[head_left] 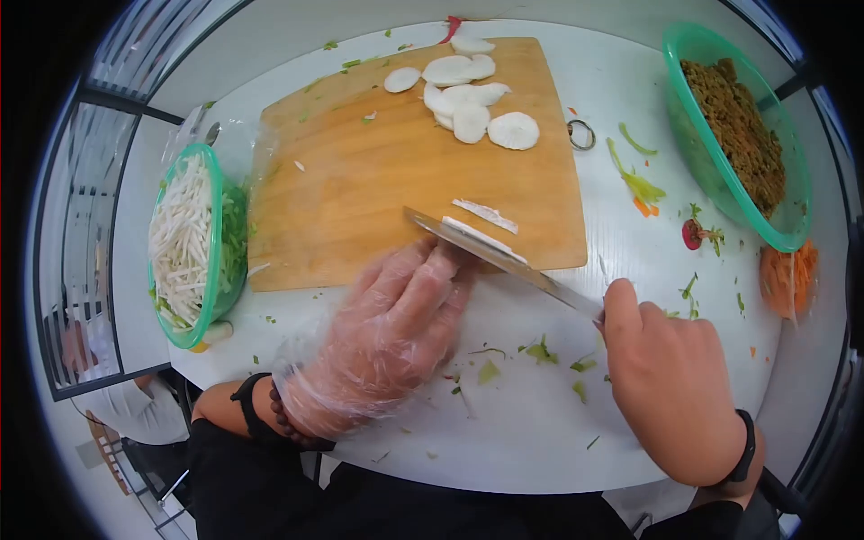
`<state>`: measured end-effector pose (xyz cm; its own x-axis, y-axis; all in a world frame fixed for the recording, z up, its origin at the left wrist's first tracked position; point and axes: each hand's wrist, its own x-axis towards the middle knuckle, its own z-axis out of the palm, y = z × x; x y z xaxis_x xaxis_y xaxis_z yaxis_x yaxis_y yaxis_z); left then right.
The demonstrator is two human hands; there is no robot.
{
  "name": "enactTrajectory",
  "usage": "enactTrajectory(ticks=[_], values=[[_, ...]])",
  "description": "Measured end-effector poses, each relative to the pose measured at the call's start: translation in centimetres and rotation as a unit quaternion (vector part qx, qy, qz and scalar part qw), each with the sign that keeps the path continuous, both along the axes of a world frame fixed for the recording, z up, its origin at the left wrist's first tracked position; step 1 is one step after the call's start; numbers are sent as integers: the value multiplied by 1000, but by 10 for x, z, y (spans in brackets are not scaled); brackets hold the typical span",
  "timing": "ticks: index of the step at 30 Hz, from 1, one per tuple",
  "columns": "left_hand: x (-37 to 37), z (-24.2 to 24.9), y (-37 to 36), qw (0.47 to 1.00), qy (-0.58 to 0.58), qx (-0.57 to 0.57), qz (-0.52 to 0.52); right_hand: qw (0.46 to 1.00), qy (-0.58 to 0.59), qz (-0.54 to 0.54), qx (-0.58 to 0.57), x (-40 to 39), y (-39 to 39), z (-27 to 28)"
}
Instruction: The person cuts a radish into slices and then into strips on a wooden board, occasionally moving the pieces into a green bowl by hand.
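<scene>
My left hand (396,328), in a clear plastic glove, lies over the near edge of the wooden cutting board (351,180). Its fingers are bent and pressed together against a piece that the hand and blade mostly hide. My bare right hand (670,378) is wrapped round the handle of a knife (540,281), whose blade slants across the board's near edge by my left fingertips. A thin white strip (481,238) lies along the blade, and another white strip (486,216) rests just beyond it. Several round white slices (471,121) lie at the board's far side.
A green basket of white shreds (216,261) stands left of the board. At the right are a green basket of brown food (724,175), orange shreds (787,274), a metal ring (581,135) and a red radish piece (691,234). Green scraps dot the white table (540,432).
</scene>
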<state>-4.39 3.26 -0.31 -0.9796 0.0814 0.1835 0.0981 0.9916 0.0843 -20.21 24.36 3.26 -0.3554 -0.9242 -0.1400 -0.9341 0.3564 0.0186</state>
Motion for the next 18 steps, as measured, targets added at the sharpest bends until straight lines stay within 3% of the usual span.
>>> enactTrajectory(ticks=[4, 9, 12, 18], values=[[-1, 6, -1, 1000, -8, 8, -5, 999, 22, -24, -12, -10, 5, 0], [-1, 3, -1, 1000, -9, 1, -8, 997, -70, -7, 18, -9, 4, 12], [0, 5, -1, 1000, -15, -8, -8, 991, -115, -50, 45, -7, 0, 17], [1, 5, 0, 1000, -16, -7, -1, 989, -124, -68, 34, -5, 0, 19]])
